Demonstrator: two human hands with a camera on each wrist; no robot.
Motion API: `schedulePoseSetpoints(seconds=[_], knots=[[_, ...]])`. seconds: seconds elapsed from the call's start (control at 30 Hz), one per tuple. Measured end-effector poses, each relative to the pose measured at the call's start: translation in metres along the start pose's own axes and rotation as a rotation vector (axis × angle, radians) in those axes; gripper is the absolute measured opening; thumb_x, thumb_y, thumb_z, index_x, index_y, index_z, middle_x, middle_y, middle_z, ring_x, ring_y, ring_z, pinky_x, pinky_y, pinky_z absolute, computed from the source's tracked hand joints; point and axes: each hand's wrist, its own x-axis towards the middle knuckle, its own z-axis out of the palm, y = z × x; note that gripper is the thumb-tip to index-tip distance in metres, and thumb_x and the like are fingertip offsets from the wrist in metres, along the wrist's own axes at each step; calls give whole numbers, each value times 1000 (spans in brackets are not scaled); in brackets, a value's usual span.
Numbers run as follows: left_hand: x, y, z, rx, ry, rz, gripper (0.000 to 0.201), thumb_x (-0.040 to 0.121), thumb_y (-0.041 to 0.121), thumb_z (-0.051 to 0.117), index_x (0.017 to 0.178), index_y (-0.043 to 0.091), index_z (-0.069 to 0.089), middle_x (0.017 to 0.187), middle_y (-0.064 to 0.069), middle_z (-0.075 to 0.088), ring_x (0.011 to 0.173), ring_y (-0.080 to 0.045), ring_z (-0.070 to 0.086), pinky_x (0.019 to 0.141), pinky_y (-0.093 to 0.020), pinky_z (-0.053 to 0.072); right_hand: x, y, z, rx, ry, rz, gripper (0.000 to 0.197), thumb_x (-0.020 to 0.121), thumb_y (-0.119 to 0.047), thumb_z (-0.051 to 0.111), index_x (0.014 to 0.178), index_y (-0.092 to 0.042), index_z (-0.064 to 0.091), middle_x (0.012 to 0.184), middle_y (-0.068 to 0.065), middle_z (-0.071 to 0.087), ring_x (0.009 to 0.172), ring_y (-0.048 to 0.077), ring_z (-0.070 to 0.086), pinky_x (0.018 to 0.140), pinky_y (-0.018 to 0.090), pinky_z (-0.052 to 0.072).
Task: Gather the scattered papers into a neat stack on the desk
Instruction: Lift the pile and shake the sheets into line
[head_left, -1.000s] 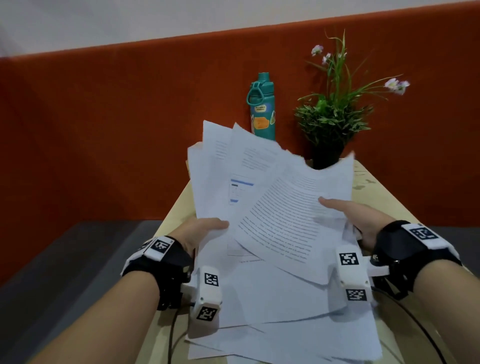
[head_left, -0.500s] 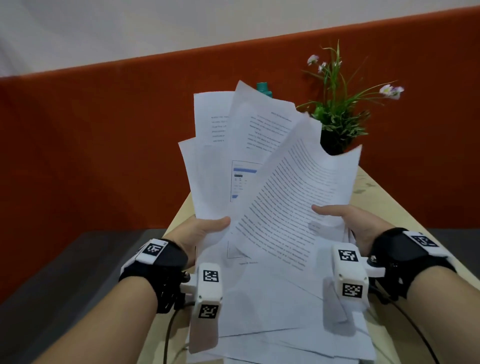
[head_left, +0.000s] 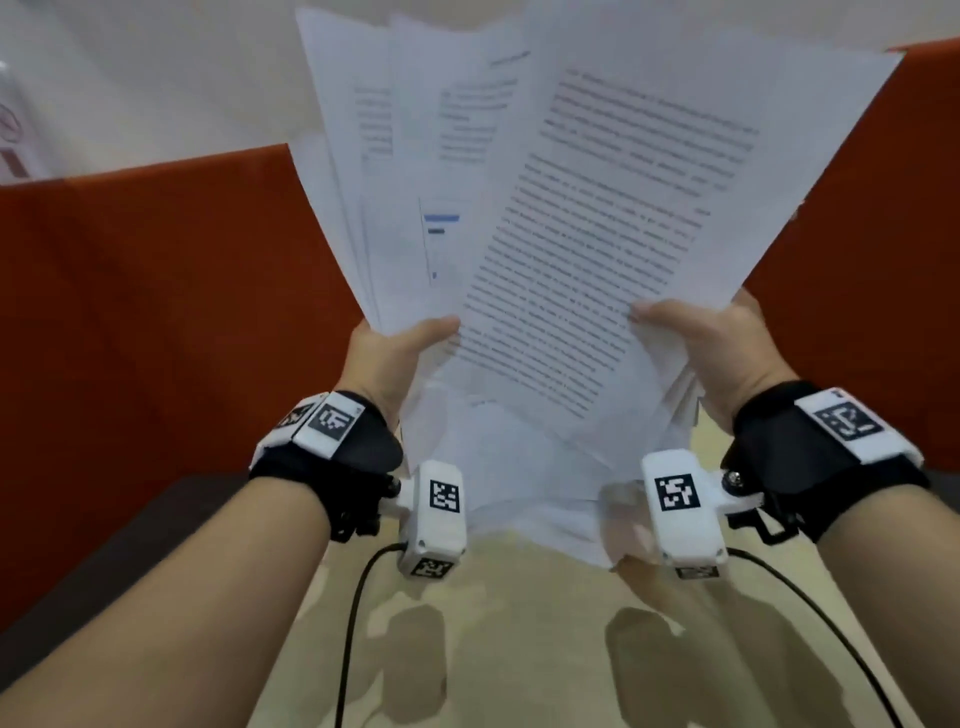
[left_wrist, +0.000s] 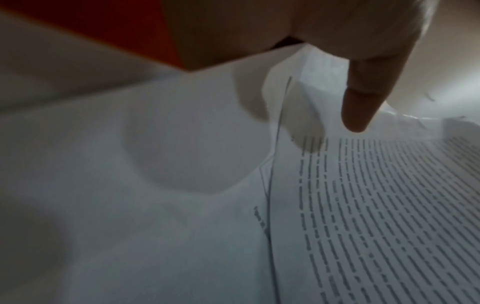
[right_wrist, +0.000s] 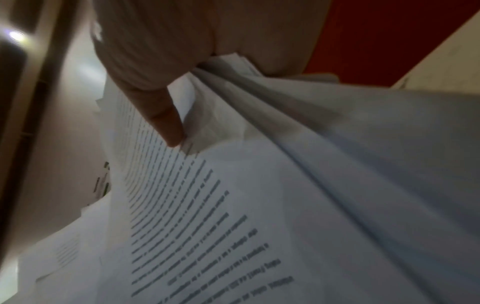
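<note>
Head view showed both the left hand (head_left: 395, 358) and right hand (head_left: 722, 353) gripping the fanned papers (head_left: 571, 234) above the desk (head_left: 519, 649); gathering looked done, squaring and setting down remained.

I think I am working in an office. I see a light wooden desk (head_left: 519, 649), an orange divider wall (head_left: 156, 270) behind it, and printed papers (head_left: 597, 234) full of typed lines.

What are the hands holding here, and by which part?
Both hold the fanned papers, lifted off the desk. The left hand pinches their lower left edge, the right hand their lower right edge, thumbs on the front.
</note>
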Motion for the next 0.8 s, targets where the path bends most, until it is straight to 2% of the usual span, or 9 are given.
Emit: schedulePoseSetpoints(seconds=[0.07,0.13,0.2,0.3,0.37,0.43,0.53,0.67,0.8], knots=[[1,6,2,-3,4,27,46,70,7,75,114,-1,66,110,-20,71,100,-36,70,89,-46,55,1,-5,3,14,-35,-35,28,80,3,66,103,-14,67,104,6,71,96,24,69,85,37,55],[-1,7,3,8,16,35,41,75,2,72,115,0,66,110,-20,71,98,-36,70,89,-47,55,0,-3,5,-8,-61,-43,40,78,0,68,117,-11,64,112,7,71,101,24,69,88,39,54],[-3,5,7,40,-18,59,37,79,1,70,116,2,65,104,-14,73,92,-28,72,83,-40,56,-2,4,6,-62,-54,-40,53,76,-1,69,126,-13,57,117,6,69,106,24,66,96,45,50],[-6,8,14,140,-109,132,37,79,1,69,114,11,62,101,-2,74,89,-13,72,78,-30,57,-5,4,8,-116,-65,-81,53,78,5,63,125,-18,55,115,0,68,108,19,65,98,44,49],[-6,10,14,160,-137,174,45,77,2,71,118,16,58,109,-3,72,98,-15,70,83,-33,56,-8,0,6,-101,-63,-111,49,79,7,61,121,-18,57,113,0,69,105,18,66,96,41,50],[-5,9,7,100,-85,186,47,74,0,74,113,23,60,105,2,72,93,-11,71,80,-31,57,-12,-3,2,-55,-45,-122,42,80,5,62,114,-19,59,108,1,70,99,17,68,89,38,54],[-4,7,-7,51,-17,155,60,67,5,79,123,15,59,110,-3,73,97,-18,72,76,-30,57,-16,-5,-7,17,-76,-122,47,73,-5,63,121,-6,59,105,5,71,93,16,71,74,26,55],[-6,5,-10,22,-50,83,56,62,11,79,116,9,65,106,-10,75,96,-29,72,88,-46,56,-10,0,-8,84,-68,-27,58,71,-12,69,127,-8,58,114,9,72,101,28,70,85,40,56],[-11,5,1,113,-155,91,49,70,16,81,117,13,65,106,-5,76,96,-21,73,86,-41,57,-8,0,4,-28,-30,-54,46,74,-8,74,118,-7,62,109,9,72,99,27,70,89,44,54]])
